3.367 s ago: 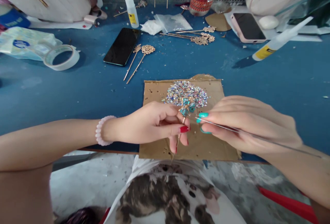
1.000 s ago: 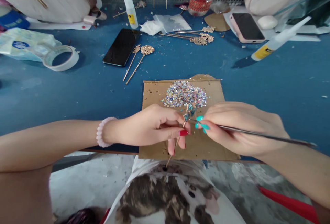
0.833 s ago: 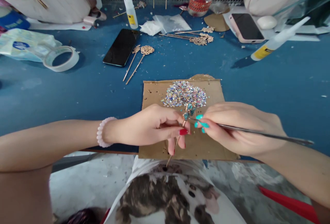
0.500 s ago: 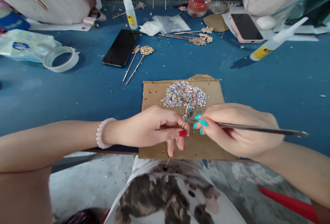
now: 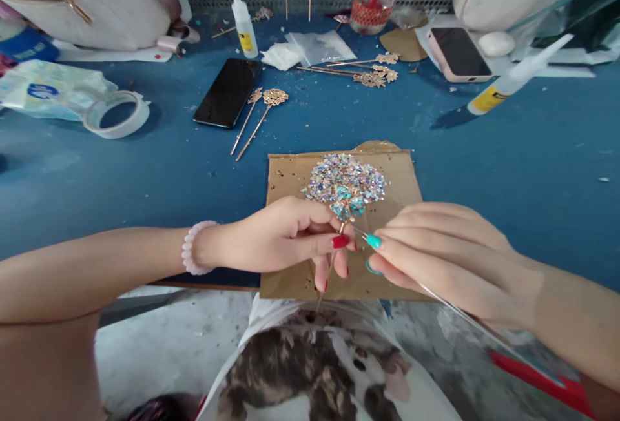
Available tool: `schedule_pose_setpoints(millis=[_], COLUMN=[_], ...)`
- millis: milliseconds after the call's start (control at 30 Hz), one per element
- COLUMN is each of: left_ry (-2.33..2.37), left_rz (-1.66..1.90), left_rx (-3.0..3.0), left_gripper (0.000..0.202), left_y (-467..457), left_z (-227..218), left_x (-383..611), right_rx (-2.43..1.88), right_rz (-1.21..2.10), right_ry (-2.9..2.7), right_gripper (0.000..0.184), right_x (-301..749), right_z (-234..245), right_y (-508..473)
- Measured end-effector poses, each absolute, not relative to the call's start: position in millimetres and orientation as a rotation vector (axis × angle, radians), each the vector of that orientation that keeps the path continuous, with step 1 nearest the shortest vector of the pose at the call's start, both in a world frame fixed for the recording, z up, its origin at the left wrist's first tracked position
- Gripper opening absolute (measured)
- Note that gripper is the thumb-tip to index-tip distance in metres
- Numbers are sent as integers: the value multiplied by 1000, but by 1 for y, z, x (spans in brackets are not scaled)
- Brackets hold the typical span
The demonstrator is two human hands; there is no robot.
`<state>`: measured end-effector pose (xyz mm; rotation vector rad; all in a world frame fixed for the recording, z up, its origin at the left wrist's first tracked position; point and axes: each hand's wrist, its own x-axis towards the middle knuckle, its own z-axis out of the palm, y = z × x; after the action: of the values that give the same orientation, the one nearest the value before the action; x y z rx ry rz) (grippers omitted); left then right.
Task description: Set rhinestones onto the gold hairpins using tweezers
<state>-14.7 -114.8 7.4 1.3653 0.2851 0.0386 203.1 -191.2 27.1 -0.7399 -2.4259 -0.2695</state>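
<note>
My left hand is closed, its thumb and fingers pinching the stem of a hair stick. The flower-shaped head of the stick faces up, covered with turquoise shiny pieces on gold metal; its stem slants down past my fingers. In my right hand is a pair of thin metal tweezers, tips pointing left, close beside the base of the flower head. Whether the tips touch it or grip anything I cannot tell. Behind the flower head lies a pile of glittering multicoloured chips on a cardboard sheet.
Two bare gold hair sticks lie beside a black phone. More hair sticks are at the back. Glue bottles stand left and right. A tape roll, a pink-cased phone and bags edge the table.
The flower head has turned from edge-on to facing up. My right hand has rotated, and the back end of the tweezers has swung down toward me.
</note>
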Motion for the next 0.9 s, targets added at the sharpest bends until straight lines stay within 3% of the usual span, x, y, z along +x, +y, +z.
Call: schedule_pose_setpoints(millis=[900], left_ry=[251], left_rz=[31], left_rx=[1347], left_gripper=[19], left_y=[-114], left_z=[10], left_x=[-13], right_rx=[-755], right_rz=[-367], right_ry=[-2315], right_gripper=[8], right_x=[199], right_z=[30], right_y=[-190])
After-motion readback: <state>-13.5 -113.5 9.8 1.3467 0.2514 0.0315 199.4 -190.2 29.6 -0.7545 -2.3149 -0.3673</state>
